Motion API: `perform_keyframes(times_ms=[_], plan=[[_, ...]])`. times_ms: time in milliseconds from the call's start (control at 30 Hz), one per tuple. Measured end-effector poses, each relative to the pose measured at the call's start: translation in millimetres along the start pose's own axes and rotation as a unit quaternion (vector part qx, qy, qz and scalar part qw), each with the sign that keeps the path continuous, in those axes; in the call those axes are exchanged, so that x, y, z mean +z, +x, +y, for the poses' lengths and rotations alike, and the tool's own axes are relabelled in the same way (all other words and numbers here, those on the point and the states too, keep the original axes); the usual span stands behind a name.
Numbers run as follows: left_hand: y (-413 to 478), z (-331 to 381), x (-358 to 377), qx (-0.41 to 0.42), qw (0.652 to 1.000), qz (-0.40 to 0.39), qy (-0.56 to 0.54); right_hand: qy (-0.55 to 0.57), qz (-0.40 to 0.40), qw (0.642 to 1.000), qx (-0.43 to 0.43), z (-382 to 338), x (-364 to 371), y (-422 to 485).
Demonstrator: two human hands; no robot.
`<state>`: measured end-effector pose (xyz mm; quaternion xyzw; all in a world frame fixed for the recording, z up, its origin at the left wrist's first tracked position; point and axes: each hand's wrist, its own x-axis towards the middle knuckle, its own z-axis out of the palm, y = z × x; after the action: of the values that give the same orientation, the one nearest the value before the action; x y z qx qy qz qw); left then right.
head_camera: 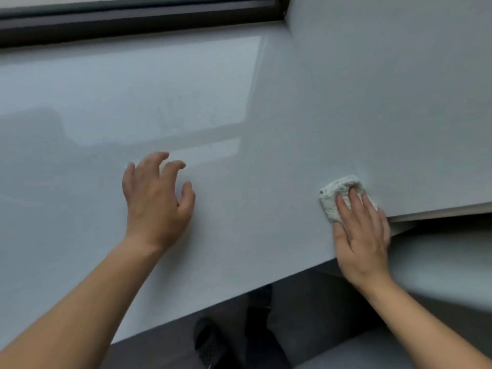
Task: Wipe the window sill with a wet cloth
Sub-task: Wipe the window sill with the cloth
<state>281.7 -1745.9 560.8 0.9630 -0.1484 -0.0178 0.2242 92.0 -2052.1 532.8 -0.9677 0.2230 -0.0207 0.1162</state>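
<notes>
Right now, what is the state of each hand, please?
Left hand: open, fingers loosely curled, holds nothing.
Right hand: open, straight fingers press the cloth on the sill.

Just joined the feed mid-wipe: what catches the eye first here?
A white cloth stands out at the right end of the glossy window sill, pressed flat under the right hand beside the side wall. The left hand is spread mid-sill, fingers bent, holding nothing.

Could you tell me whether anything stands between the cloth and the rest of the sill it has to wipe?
Only the left hand, over the sill to the left of the cloth, which the right hand presses down. Nothing else visible.
</notes>
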Motion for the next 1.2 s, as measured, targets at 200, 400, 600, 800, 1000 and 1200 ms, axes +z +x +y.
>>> perform_keyframes(times_ms=[200, 400, 600, 800, 1000, 1200], plan=[[-135, -55, -25, -0.111, 0.993, 0.012, 0.043, 0.027, -0.017, 0.994, -0.106, -97, 17, -47], [-198, -92, -44, -0.197, 0.979, 0.032, 0.033, 0.082, -0.032, 0.927, -0.364, -206, 53, -103], [-241, -109, -59, -0.237, 0.97, 0.051, -0.001, 0.097, -0.035, 0.893, -0.439, -248, 59, -96], [-264, -87, -85, -0.308, 0.946, 0.08, -0.059, 0.147, -0.115, 0.882, -0.433, -257, 36, -79], [-308, -69, -143, -0.401, 0.904, 0.124, -0.084, 0.202, -0.159, 0.846, -0.466, -298, -29, -88], [-396, -88, -227, -0.537, 0.826, 0.171, -0.004, 0.213, -0.184, 0.779, -0.56, -389, -85, -115]])
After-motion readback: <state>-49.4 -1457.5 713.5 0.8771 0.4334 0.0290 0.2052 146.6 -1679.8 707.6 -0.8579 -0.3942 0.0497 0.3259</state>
